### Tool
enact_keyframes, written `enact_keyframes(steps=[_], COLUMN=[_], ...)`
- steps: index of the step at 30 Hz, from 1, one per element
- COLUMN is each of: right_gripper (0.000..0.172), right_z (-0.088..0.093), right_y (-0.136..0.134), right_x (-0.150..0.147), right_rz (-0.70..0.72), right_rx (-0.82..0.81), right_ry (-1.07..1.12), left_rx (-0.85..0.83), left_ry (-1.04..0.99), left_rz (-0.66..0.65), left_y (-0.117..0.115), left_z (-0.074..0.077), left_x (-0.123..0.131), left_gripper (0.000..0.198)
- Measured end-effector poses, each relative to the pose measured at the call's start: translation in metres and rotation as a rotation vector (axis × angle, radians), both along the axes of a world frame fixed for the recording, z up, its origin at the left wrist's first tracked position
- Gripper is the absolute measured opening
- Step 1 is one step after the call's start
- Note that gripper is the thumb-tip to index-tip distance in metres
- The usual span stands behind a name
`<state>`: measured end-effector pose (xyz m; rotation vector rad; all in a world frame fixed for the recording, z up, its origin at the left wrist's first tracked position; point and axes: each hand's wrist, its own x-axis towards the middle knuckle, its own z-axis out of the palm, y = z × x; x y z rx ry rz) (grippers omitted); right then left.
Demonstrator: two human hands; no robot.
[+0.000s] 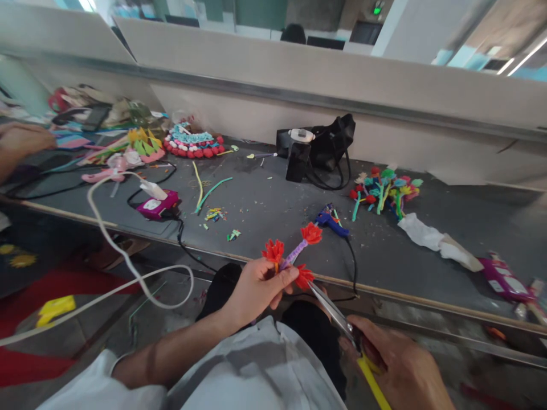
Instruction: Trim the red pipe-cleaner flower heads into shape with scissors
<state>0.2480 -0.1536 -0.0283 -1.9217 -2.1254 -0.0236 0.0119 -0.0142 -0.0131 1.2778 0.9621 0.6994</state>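
Observation:
My left hand (260, 285) is pinched around a small craft flower spray with three red fuzzy blooms. Its purple stem (294, 254) slants up to the far bloom (311, 233). Another bloom (273, 251) stands above my fingers, and the nearest bloom (304, 277) sits beside my thumb. In my right hand (404, 361) is a pair of scissors (335, 314) with yellow handles. The blades point up and left, their tips at the nearest bloom; I cannot tell whether they touch it. A blue glue gun (332, 221) lies on the table just beyond the flowers.
On the grey table (256, 199) are coloured scraps (216, 214), a purple power adapter (158, 206) and a black bag (337, 142). Colourful craft flowers (387, 191) lie at right, a red-edged bundle (194, 142) at left. Another person's hand (25, 139) is far left. A white cable (123, 256) loops nearby.

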Motion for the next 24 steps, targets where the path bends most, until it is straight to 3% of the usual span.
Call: enact_keyframes(steps=[12, 24], right_gripper=[0.035, 0.04], right_z=[0.001, 0.003], right_y=[0.0, 0.001], right_x=[-0.001, -0.001], right_rz=[-0.012, 0.003], right_rx=[-0.038, 0.0], right_ry=[0.044, 0.051], left_rx=[0.04, 0.041], left_ry=[0.016, 0.029], left_rz=[0.021, 0.005], left_y=[-0.003, -0.002], left_z=[-0.01, -0.006], left_x=[0.0, 0.001], left_gripper=[0.047, 0.046])
